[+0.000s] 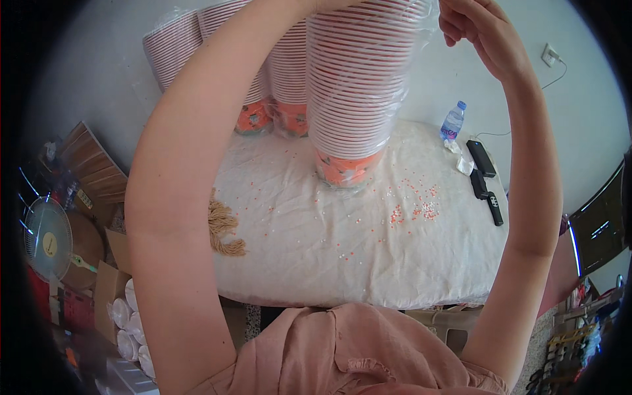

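Bagged cup stack (pixel 362 85) near twelve o'clock, standing on a cloth-covered surface (pixel 296 263).

Placed just beside further stacks (pixel 288 72) toward eleven o'clock. Probably light for such height, though apt to bend or topple; likely thin-walled and easily dented, with slippery clear film (pixel 403 92) outside. Best supported low around the base and steadied near the top, without hard squeezing. At twelve o'clock, left grip (pixel 332 4) mostly cut off by the upper edge: cannot tell how wide or what is held. Between one and two o'clock, right grip (pixel 477 29) with fingers curled, close beside the film; cannot tell whether pinching it.
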Motion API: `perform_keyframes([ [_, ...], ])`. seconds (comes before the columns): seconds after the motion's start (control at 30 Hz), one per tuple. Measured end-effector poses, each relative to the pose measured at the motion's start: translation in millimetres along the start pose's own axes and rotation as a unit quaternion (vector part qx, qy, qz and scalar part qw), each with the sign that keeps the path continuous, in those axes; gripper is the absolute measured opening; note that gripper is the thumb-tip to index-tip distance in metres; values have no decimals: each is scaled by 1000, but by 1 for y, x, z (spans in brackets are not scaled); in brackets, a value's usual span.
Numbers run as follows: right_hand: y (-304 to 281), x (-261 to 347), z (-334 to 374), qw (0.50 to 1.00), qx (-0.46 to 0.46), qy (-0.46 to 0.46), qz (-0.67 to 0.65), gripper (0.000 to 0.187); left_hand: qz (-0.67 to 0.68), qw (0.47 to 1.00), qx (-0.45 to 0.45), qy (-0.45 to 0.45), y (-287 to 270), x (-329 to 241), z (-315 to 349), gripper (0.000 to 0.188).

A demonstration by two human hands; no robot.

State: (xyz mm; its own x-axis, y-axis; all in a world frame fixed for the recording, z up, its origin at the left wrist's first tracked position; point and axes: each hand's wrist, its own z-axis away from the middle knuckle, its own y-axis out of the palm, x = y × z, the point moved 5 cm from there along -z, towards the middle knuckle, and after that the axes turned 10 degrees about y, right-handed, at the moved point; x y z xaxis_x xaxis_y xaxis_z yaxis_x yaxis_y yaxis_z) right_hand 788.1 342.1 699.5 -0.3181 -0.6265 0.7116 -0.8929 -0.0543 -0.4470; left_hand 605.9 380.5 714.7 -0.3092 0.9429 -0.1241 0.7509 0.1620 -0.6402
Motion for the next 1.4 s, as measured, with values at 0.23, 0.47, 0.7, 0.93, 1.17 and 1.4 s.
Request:
perform_keyframes([
  [0.23, -10, 10, -3, 899, -319, -212, 212, 6, 16, 996, -80, 30, 5, 9, -8, 21],
  [0.47, 28, 19, -14, 889, -312, -157, 296, 22, 26, 991, -125, -40, 0, 10, -3, 19],
  [0.7, 18, 7, -46, 931, -267, -141, 203, 20, 52, 992, -112, -21, -6, 12, -3, 22],
  [0.93, 15, 10, -50, 902, -285, -172, 274, 13, -26, 985, -168, 18, -15, -11, -3, 19],
  [1.17, 33, 31, -30, 968, -78, -235, -44, 7, -23, 993, -115, 2, -20, -4, -10, 19],
  [1.4, 12, -9, -60, 967, -153, -202, 8, 6, 181, 980, -68, -52, -13, 37, -18, 21],
])
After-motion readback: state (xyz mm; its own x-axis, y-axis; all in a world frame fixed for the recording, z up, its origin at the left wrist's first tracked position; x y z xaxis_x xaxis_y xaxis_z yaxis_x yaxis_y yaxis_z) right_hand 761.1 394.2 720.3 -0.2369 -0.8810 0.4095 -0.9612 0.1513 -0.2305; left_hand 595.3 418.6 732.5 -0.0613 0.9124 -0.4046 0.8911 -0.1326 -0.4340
